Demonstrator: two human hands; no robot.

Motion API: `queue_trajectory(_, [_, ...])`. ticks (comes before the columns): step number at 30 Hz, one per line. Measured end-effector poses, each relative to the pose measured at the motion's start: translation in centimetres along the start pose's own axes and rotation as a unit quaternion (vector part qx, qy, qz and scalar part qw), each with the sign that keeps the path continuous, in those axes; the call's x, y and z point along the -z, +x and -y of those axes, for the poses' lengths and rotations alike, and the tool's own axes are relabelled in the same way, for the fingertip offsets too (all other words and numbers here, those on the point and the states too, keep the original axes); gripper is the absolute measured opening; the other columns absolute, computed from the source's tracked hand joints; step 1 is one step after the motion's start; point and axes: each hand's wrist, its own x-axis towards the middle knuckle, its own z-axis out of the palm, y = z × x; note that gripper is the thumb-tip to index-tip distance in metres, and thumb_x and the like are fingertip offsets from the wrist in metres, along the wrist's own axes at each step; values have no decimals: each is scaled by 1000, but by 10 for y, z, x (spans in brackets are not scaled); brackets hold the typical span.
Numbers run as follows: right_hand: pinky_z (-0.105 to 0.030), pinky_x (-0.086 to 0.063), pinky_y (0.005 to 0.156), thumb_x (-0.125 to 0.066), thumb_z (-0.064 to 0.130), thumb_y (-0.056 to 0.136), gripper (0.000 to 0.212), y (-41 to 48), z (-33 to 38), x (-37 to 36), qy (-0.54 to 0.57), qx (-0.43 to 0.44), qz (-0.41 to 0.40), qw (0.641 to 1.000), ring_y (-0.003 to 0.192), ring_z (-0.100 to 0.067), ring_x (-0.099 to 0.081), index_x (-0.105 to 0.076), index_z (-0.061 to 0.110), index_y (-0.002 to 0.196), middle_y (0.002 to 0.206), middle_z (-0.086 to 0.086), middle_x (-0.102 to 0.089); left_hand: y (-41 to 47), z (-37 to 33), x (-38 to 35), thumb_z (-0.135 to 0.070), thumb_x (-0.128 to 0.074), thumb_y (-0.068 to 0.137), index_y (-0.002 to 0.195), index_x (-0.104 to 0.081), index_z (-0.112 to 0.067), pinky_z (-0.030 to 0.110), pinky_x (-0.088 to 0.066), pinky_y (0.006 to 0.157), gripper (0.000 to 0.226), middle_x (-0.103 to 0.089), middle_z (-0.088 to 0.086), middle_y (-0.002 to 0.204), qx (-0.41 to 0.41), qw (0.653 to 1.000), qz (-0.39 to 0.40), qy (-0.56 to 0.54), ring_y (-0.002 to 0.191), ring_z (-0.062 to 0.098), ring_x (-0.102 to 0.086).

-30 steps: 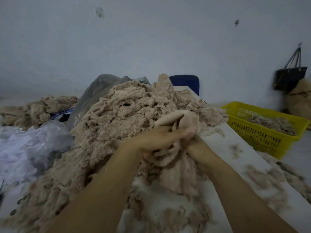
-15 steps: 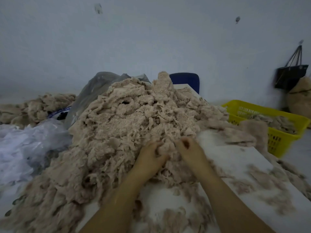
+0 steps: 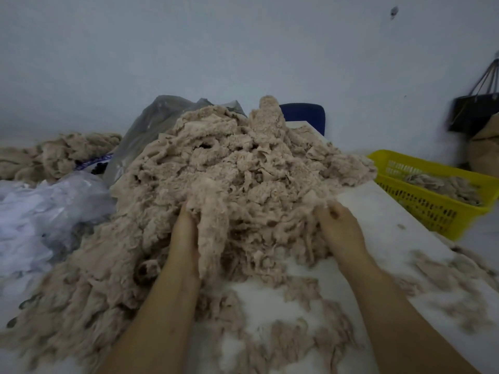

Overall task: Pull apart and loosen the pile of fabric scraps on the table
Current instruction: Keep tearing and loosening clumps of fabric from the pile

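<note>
Pile of fabric scraps [image 3: 243, 171]: heaped on the white table [image 3: 378, 211], centre-left.
Left hand [image 3: 185, 233]: fingers buried in the pile's near face; grip cannot be told.
Right hand [image 3: 340, 229]: fingers curled on scraps at the pile's right edge.

The pile of fabric scraps [image 3: 243, 179] is coloured pinkish beige and the table [image 3: 378, 211] is seen as white. At the right a basket [image 3: 432, 214] is seen in bright yellow with latticed walls; far behind, a chair [image 3: 305, 114] is coloured blue
</note>
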Motion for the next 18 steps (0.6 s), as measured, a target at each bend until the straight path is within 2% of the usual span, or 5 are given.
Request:
queue_trajectory(3, [-25,-33,103,-46,44,96,41,-18,16,-8,-37,142,-37,989,132,-13,-29,-55,16,125,142,1,-33,-6,10,-8,-32,-53,98,120,-64,-12,24,-55,53,32,-73,6,75,26,998,46,33,63,18,-71])
queue_trajectory(6, [3,-37,74,-43,72,84,31,-46,36,-17,76,258,77,960,102,22,-46,-52,54,107,113,35,-48,-2,19,-16,-24,-56,97,111,-65,-12,22,-51,45,21,-72,7,75,-39,993,54,100,59,17,-68])
queue_trajectory(9, [-13,-47,58,-54,54,92,18,-55,29,-35,-38,272,229,934,79,3,-64,-66,40,88,87,18,-68,1,27,-19,-16,-61,91,91,-69,-15,26,-57,57,8,-76,8,88,-58,986,70,136,77,17,-73])
queue_trajectory(15, [-23,-53,54,-49,36,100,28,-19,25,-4,394,-25,29,918,70,-11,-72,-69,17,97,75,5,-75,15,-8,3,-15,-62,88,105,-54,-15,14,-26,34,19,-49,-7,66,-20,989,64,-131,40,1,-35])
queue_trajectory(18, [-28,-56,56,-50,47,98,43,-15,19,3,402,-74,21,912,67,-17,-71,-73,11,100,75,0,-74,10,-13,1,-32,-53,99,116,-61,-18,24,-53,61,23,-58,1,83,-119,991,39,42,66,10,-56])
